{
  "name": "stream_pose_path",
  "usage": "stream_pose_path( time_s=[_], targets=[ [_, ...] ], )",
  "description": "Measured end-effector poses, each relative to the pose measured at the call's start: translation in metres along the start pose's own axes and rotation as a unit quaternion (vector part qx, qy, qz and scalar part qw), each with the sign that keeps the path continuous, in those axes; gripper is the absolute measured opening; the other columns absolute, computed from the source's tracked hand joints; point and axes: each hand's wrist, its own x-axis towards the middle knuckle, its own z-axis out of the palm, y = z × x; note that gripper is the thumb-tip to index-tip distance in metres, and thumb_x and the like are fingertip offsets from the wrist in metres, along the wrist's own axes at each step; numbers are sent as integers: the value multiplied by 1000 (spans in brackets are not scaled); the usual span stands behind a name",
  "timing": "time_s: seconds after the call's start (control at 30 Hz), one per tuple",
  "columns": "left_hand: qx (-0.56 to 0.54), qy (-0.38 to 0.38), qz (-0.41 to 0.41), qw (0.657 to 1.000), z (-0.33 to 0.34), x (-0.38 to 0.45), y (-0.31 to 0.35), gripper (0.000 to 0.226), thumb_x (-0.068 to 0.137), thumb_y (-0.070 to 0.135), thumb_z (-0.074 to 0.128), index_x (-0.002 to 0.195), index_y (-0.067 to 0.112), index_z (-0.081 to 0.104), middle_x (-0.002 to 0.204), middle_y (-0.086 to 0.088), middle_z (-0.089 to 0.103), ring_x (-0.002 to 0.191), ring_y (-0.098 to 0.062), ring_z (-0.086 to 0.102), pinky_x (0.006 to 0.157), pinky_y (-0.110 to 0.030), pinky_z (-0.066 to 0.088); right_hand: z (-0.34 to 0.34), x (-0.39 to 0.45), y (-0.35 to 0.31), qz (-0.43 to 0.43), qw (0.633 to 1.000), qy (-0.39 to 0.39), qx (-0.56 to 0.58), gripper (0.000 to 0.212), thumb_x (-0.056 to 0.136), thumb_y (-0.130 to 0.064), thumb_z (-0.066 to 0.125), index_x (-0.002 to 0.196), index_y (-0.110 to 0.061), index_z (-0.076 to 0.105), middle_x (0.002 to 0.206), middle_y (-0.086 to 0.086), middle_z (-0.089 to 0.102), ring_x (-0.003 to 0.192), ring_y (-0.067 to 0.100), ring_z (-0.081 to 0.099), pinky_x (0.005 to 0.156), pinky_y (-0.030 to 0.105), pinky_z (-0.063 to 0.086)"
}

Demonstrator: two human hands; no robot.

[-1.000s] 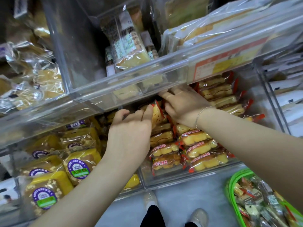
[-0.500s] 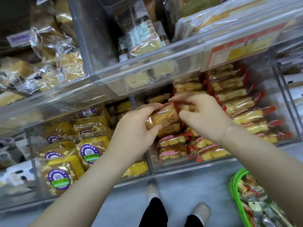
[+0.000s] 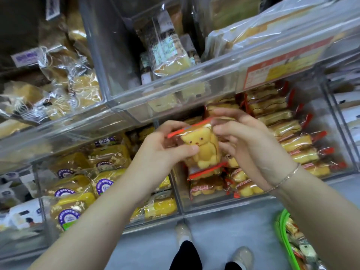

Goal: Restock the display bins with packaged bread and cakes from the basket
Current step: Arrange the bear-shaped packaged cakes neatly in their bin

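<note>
Both hands, left hand and right hand, pinch the bear cake (centre of frame); lay it flat on its bin.

The basket is cut off by the right and bottom edges, so only a strip of green rim and a few blurred packets show. The left hand covers the left side of the bear cake packet, and the right hand hides its right edge. The price label on the upper bin is too blurred to read. Both forearms run out of the bottom edge. The packets at the far left are smeared.
</note>
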Motion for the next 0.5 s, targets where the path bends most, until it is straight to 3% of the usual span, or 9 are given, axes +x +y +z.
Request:
stream_pose_path(
  time_s=[0.07, 0.1, 0.17, 0.23, 0.3, 0.37, 0.43, 0.5],
  targets=[
    [-96, 33, -22, 995, 4, 0, -4, 39, 75, 1, 74, 109, 8, 56, 100, -17, 72, 92, -28, 71, 82, -35, 58, -3, 1, 3, 24, 992, 1, -127, 42, 60, -6, 75, 98, -21, 64, 95, -1, 70, 91, 14, 66, 72, 21, 50],
    [-92, 44, -23, 995, 5, 0, -6, 42, 73, 3, 77, 109, 8, 55, 99, -16, 72, 91, -26, 71, 83, -36, 58, -4, 1, 5, 16, 976, -3, -215, 41, 63, -3, 77, 95, -25, 63, 95, -2, 70, 92, 14, 66, 74, 21, 51],
    [77, 63, 10, 995, 2, 0, -15, 38, 74, 14, 80, 103, 19, 55, 94, -1, 72, 88, -11, 69, 84, -29, 55, -7, -1, 5, -30, 934, 2, -356, 40, 70, -3, 76, 89, -35, 62, 93, -8, 68, 85, 5, 65, 73, 18, 52],
    [289, 75, 81, 951, -1, -4, -17, 37, 75, 27, 77, 100, 33, 50, 95, 16, 65, 92, 7, 60, 81, -10, 48, -11, 0, 2, -93, 880, 6, -465, 42, 72, -8, 74, 86, -44, 60, 92, -18, 63, 76, -8, 58, 67, 6, 45],
    [387, 60, 147, 908, -3, -10, -15, 45, 78, 39, 71, 114, 41, 45, 108, 24, 60, 103, 10, 53, 84, -6, 43, -10, 1, 0, -142, 823, -5, -551, 43, 74, -11, 73, 93, -48, 61, 93, -23, 52, 81, -8, 52, 74, 0, 38],
    [451, 40, 194, 870, -4, -13, -14, 52, 78, 42, 67, 126, 39, 46, 117, 20, 59, 106, 1, 54, 88, -17, 45, -3, 2, 3, -167, 782, -26, -600, 38, 75, -13, 71, 102, -40, 67, 98, -15, 45, 91, 5, 51, 85, 17, 43],
    [518, 47, 225, 824, -3, -15, -15, 52, 79, 33, 72, 127, 27, 54, 112, 9, 64, 99, -14, 62, 82, -28, 50, 5, 1, 9, -192, 767, -30, -612, 35, 77, -14, 70, 108, -29, 68, 100, -8, 49, 89, 17, 57, 81, 33, 52],
    [578, 64, 213, 785, 0, -9, -15, 56, 76, 18, 77, 128, 16, 57, 106, -1, 68, 90, -24, 67, 73, -33, 54, 8, 2, 13, -226, 765, -2, -603, 36, 77, -13, 70, 111, -23, 67, 105, 0, 56, 86, 24, 63, 72, 40, 56]
  ],
)
